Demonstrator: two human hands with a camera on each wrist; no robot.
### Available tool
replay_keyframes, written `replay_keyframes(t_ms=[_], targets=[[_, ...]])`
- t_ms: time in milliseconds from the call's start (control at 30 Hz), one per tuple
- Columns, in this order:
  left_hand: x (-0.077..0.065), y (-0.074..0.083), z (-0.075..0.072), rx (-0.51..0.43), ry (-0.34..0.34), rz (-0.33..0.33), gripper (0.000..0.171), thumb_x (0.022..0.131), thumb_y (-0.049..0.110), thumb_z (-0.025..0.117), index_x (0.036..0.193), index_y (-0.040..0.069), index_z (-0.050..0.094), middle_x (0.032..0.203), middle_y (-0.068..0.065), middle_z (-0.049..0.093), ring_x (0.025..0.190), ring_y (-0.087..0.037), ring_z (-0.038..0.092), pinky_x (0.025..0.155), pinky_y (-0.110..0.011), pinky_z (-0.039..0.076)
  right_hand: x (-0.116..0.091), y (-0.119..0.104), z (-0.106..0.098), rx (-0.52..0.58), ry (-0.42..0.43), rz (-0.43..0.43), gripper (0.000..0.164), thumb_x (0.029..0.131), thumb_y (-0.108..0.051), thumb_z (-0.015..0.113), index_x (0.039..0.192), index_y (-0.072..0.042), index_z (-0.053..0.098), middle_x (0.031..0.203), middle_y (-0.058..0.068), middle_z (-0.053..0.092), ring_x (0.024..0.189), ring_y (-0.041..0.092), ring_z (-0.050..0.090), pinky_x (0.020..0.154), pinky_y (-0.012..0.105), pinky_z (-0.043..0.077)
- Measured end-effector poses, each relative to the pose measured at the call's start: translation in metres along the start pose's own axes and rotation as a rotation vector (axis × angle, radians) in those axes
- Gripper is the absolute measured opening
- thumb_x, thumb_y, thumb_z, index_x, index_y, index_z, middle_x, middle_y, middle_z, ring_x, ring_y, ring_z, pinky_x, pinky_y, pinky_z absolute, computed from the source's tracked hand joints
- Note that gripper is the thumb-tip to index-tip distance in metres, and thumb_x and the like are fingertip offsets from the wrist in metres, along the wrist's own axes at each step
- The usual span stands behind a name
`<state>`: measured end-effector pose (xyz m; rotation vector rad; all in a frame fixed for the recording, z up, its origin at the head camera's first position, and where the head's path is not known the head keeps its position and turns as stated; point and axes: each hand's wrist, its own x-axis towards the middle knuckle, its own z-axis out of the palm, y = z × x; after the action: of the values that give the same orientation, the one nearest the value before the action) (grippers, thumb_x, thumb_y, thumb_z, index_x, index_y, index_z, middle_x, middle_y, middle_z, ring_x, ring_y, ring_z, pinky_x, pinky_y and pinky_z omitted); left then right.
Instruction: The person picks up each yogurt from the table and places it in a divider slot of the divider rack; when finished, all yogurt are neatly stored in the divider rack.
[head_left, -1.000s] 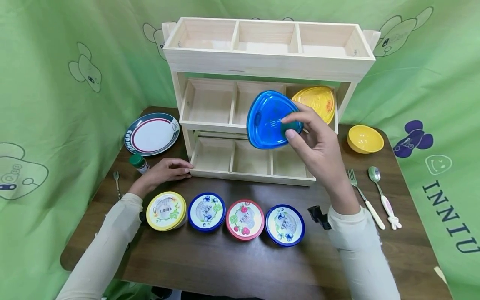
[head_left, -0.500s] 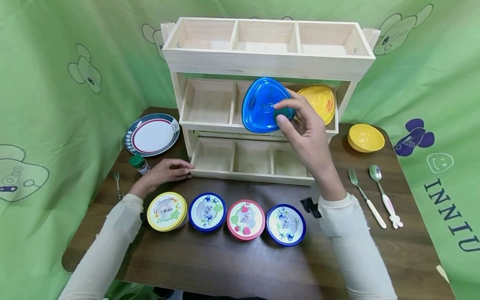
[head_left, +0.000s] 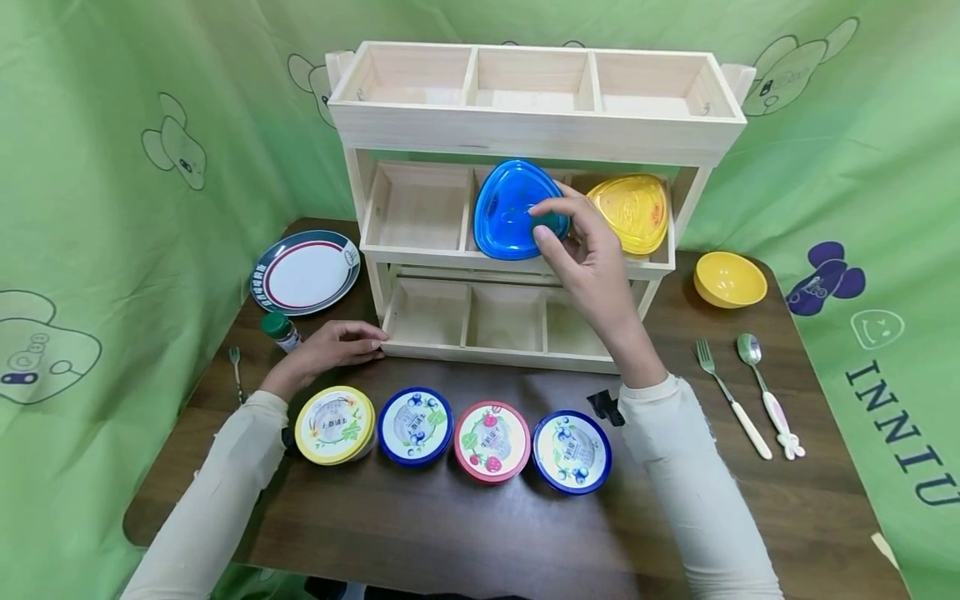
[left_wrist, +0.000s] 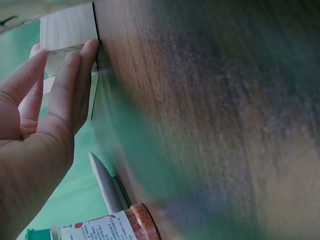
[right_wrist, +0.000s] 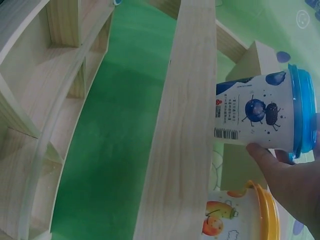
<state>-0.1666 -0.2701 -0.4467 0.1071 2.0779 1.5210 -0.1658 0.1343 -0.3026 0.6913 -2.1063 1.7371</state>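
My right hand [head_left: 596,267] grips a printed tub with a blue lid [head_left: 510,204] at the middle tier of a wooden rack [head_left: 536,137]. In the right wrist view the tub's lower end [right_wrist: 232,112] is hidden behind the tier's front board [right_wrist: 177,125], in or over the middle compartment. Beside it, in the right compartment, stands a similar tub with a yellow lid [head_left: 630,217]. My left hand [head_left: 330,352] rests at the rack's lower left corner. The left wrist view shows its fingers [left_wrist: 64,90] extended, fingertips against the wood.
Several round tubs line the front, including a yellow-lidded one [head_left: 335,425] and a red-lidded one [head_left: 491,442]. At left are a plate [head_left: 306,271], a green-capped spice jar [head_left: 281,330] and a small fork [head_left: 236,371]. A yellow bowl [head_left: 730,280], fork [head_left: 731,396] and spoon [head_left: 768,396] lie right.
My right hand has carried the blue-lidded tub leftward and up from in front of the rack to the middle tier's middle compartment. The left hand has stayed at the rack's corner.
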Motion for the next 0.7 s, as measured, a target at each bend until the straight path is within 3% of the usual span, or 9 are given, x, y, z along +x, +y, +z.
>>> replay_keyframes(t_ms=[367, 533, 700], targets=[[-0.002, 0.001, 0.0, -0.021, -0.002, 0.0, 0.038, 0.112, 0.009, 0.062, 0.145, -0.009, 0.061, 0.145, -0.027, 0.059, 0.121, -0.024, 0.072, 0.107, -0.034, 0.057, 0.007, 0.009, 0.013, 0.048, 0.032, 0.056, 0.026, 0.11, -0.01, 0.064, 0.131, 0.004, 0.067, 0.16, 0.011, 0.053, 0.15, 0.028, 0.05, 0.118, 0.045, 0.049], [-0.002, 0.001, 0.001, -0.017, -0.007, 0.005, 0.038, 0.112, 0.009, 0.062, 0.145, -0.009, 0.061, 0.145, -0.028, 0.059, 0.123, -0.026, 0.071, 0.107, -0.033, 0.057, 0.01, 0.015, 0.017, -0.01, 0.038, 0.094, 0.029, 0.112, -0.016, 0.063, 0.137, 0.0, 0.067, 0.151, 0.01, 0.06, 0.152, 0.02, 0.047, 0.126, 0.043, 0.041], [-0.001, 0.003, 0.001, -0.013, 0.004, -0.008, 0.037, 0.112, 0.009, 0.063, 0.144, -0.008, 0.062, 0.143, -0.027, 0.061, 0.122, -0.026, 0.072, 0.106, -0.033, 0.057, 0.009, 0.014, 0.014, -0.103, -0.003, 0.183, 0.037, 0.114, -0.025, 0.06, 0.148, -0.011, 0.066, 0.172, 0.011, 0.04, 0.16, 0.023, 0.034, 0.13, 0.046, 0.034]])
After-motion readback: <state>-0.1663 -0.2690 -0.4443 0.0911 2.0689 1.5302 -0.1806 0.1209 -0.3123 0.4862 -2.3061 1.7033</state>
